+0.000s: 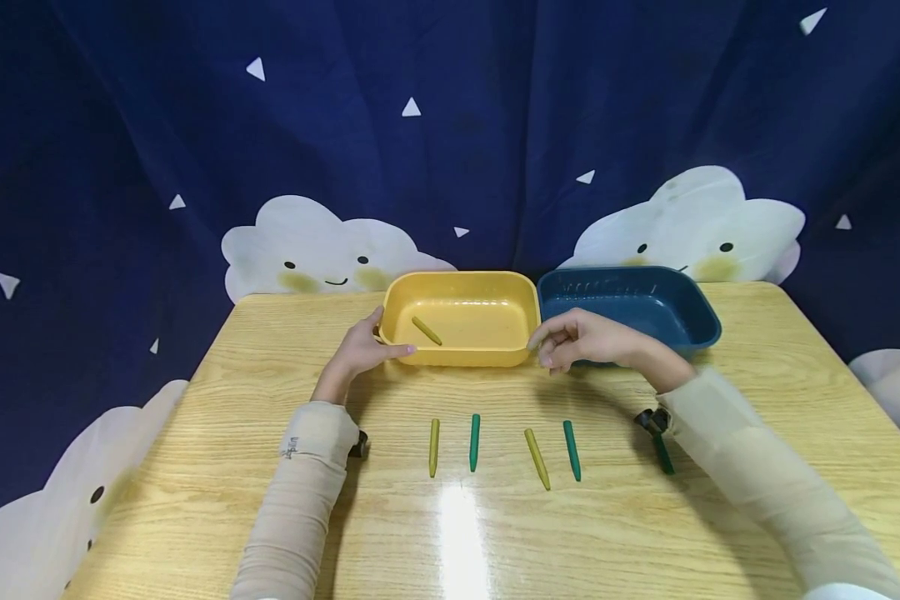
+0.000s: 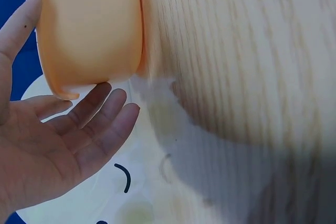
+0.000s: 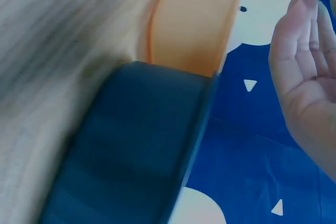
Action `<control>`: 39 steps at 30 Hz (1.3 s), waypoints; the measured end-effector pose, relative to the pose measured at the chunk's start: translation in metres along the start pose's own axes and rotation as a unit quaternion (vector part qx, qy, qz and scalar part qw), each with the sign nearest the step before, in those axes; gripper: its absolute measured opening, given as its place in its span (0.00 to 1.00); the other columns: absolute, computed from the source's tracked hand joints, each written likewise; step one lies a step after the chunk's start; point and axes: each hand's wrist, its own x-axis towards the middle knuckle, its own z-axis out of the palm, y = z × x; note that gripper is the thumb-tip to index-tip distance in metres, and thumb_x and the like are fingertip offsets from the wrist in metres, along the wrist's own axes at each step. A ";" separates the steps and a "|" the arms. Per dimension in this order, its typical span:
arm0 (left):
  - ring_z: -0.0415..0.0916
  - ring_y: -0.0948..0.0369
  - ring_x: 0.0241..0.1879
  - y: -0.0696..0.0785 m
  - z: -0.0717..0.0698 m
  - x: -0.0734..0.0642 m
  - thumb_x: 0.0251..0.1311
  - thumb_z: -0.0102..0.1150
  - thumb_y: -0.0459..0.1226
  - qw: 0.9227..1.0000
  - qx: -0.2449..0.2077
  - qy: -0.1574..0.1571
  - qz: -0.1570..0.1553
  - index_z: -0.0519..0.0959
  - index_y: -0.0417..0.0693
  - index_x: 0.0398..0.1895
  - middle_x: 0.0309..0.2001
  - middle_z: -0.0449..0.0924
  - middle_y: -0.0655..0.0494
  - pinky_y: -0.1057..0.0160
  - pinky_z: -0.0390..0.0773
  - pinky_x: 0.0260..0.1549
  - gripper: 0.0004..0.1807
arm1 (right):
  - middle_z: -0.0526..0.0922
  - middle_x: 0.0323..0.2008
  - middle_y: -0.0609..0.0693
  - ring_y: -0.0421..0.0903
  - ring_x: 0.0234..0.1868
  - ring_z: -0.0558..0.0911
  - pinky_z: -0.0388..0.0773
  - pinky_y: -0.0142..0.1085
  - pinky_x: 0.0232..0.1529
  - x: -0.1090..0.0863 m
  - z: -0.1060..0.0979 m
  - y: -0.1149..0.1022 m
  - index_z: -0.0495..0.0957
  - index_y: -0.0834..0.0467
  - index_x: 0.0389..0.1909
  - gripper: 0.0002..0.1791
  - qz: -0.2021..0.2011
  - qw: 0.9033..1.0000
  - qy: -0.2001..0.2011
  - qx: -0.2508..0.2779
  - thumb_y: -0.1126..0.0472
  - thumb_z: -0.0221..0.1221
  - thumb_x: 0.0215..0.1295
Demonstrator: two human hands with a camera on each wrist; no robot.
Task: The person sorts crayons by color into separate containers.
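Observation:
At the left end of the yellow basin (image 1: 461, 358), my left hand (image 1: 360, 346) touches the rim, with the thumb along the front corner and the fingers spread at the end wall. One yellow crayon (image 1: 427, 331) lies inside that basin. My right hand (image 1: 585, 340) hovers over the front where the yellow basin meets the dark blue basin (image 1: 701, 333); its fingers bend loosely and no object shows in them. The right wrist view shows this hand (image 3: 310, 72) raised above both basins. My right hand and forearm hide part of the blue basin's front.
In front of the basins lie a yellow crayon (image 1: 434, 448), a green crayon (image 1: 475, 442), another yellow crayon (image 1: 537, 459) and another green one (image 1: 572, 450). A further green crayon (image 1: 663, 457) lies by the right wrist camera. Behind the wooden table (image 1: 270, 333) hangs a dark blue curtain (image 1: 465, 167).

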 end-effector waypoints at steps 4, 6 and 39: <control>0.60 0.50 0.60 0.000 0.000 0.001 0.45 0.70 0.44 1.000 -0.002 0.002 0.001 0.42 0.36 0.70 0.65 0.56 0.39 0.52 0.61 0.58 0.56 | 0.80 0.29 0.56 0.43 0.25 0.74 0.73 0.33 0.27 -0.002 0.001 0.011 0.70 0.75 0.48 0.17 -0.025 0.999 -0.033 0.015 0.71 0.56 0.58; 0.60 0.50 0.59 0.000 0.000 0.000 0.45 0.70 0.44 1.000 -0.003 0.002 0.000 0.43 0.36 0.70 0.64 0.57 0.39 0.52 0.61 0.58 0.56 | 0.80 0.29 0.56 0.41 0.24 0.72 0.71 0.32 0.25 -0.002 0.003 0.016 0.70 0.75 0.48 0.17 -0.038 0.998 -0.047 0.016 0.72 0.56 0.58; 0.67 0.50 0.52 -0.004 0.001 0.004 0.44 0.70 0.45 1.000 -0.016 0.001 -0.001 0.43 0.40 0.71 0.57 0.67 0.40 0.53 0.67 0.52 0.57 | 0.67 0.15 0.45 0.34 0.16 0.62 0.61 0.25 0.21 0.012 0.050 0.060 0.77 0.74 0.41 0.16 0.030 0.990 -0.138 -0.011 0.75 0.62 0.48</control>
